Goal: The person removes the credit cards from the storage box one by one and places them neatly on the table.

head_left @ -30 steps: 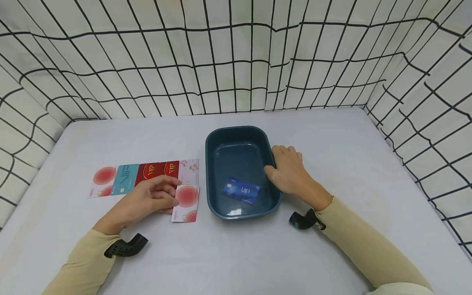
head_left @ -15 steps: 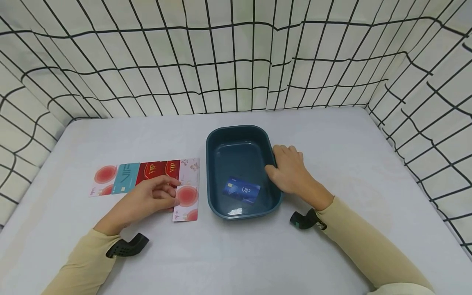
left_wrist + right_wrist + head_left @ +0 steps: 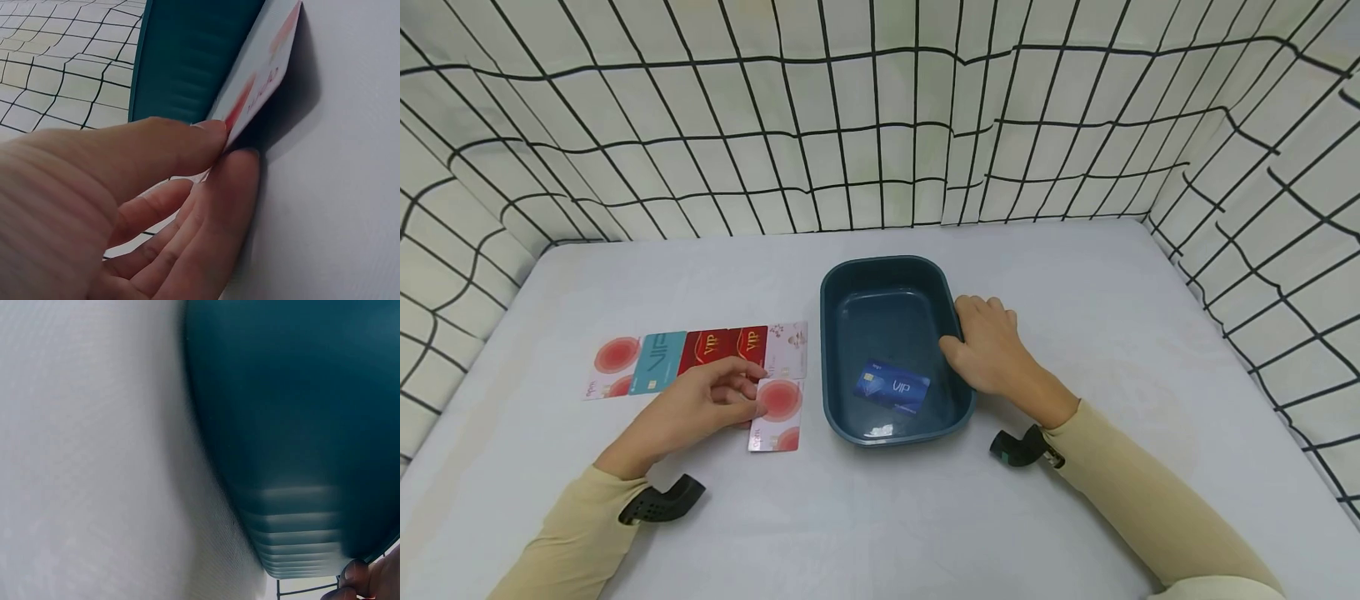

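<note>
- Head view: a dark teal tub (image 3: 887, 275) is set near the middle of the white worktop (image 3: 880, 517), and it serves as the landmark for every entry below.
- Blue VIP card (image 3: 891, 387): laid flat on the floor of the tub, toward its near end.
- Right hand (image 3: 988, 346): placed against the right rim of the tub, with the fingers curled over the rim and the thumb at the inner wall; the rim is grasped. In the right wrist view only a fingertip (image 3: 356, 575) is seen at the tub's outer wall.
- Pink card with red circles (image 3: 777, 414): found just left of the tub, near its front left corner, with one edge lifted off the worktop.
- Left hand (image 3: 700, 406): stationed left of the tub; the pink card is pinched at its left edge between thumb and fingers, as is confirmed by the left wrist view, where the card (image 3: 262, 81) is seen raised before the tub's ribbed wall (image 3: 187, 62).
- Row of cards (image 3: 700, 354): arranged side by side on the worktop, left of the tub and behind the left hand; pink, light blue, two red VIP and a pale floral card are counted.
- Grid-patterned cloth (image 3: 880, 117): hung behind and to both sides of the tub.
</note>
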### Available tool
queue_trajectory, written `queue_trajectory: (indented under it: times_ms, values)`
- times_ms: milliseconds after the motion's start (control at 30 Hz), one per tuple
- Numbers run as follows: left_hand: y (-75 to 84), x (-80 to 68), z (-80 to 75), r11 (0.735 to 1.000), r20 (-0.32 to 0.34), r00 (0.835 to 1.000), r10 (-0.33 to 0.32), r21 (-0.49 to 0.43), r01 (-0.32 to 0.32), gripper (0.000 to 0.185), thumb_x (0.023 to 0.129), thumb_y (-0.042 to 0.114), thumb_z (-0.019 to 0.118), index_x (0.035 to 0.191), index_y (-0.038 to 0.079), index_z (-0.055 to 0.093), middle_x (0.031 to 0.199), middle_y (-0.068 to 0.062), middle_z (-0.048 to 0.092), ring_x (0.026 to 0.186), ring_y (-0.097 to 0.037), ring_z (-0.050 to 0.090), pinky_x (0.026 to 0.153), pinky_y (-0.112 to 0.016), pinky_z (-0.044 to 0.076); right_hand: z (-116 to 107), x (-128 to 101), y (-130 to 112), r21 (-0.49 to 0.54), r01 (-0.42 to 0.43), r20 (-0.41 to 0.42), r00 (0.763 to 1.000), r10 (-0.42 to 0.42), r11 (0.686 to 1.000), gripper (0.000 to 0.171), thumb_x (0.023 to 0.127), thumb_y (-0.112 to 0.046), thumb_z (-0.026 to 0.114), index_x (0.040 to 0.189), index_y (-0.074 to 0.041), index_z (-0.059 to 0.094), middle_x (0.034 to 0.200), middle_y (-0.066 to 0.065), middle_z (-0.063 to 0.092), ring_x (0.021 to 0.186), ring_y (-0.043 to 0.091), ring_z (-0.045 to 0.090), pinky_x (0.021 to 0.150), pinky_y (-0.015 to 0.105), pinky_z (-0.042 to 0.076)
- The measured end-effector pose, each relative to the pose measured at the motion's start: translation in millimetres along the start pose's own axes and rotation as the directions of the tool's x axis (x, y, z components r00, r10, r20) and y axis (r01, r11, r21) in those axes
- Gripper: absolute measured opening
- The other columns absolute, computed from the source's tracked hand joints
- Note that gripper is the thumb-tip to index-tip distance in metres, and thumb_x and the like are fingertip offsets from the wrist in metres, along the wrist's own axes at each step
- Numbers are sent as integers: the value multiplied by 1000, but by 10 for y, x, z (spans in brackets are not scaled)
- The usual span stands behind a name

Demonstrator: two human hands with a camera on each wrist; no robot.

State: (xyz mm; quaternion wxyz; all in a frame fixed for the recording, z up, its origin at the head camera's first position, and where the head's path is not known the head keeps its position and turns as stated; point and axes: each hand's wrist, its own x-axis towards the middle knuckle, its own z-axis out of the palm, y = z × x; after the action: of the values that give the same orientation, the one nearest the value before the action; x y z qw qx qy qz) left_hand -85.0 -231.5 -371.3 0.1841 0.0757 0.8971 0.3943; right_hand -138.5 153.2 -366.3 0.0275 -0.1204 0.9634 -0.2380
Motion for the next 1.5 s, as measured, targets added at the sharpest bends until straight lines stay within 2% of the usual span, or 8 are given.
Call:
queue_trajectory:
  times_ms: [367,667,1500]
  values:
    - [73,0,47,995,-59,998,8,103,-2,45,88,28,82,126,9,65,97,-5,67,81,-15,63,70,-18,56,-7,0,-4,-2,1,0,1000,-1,1000,20,87,-27,48,94,-8,52,88,10,52,85,30,40,76,40,27]
    - [103,-12,83,986,-111,994,20,169,-1,46,85,30,84,123,9,67,96,-4,68,82,-15,63,70,-17,55,-5,-1,-2,2,4,1,1000,-4,1000,19,87,-26,48,93,-8,52,88,9,52,84,29,39,76,40,26]
    - [129,-18,63,982,-123,992,4,186,19,41,88,34,81,120,10,69,94,-2,69,81,-15,62,68,-18,54,2,3,3,-2,3,-5,1000,-3,1000,20,87,-27,48,93,-9,53,89,9,54,86,30,42,78,42,29]
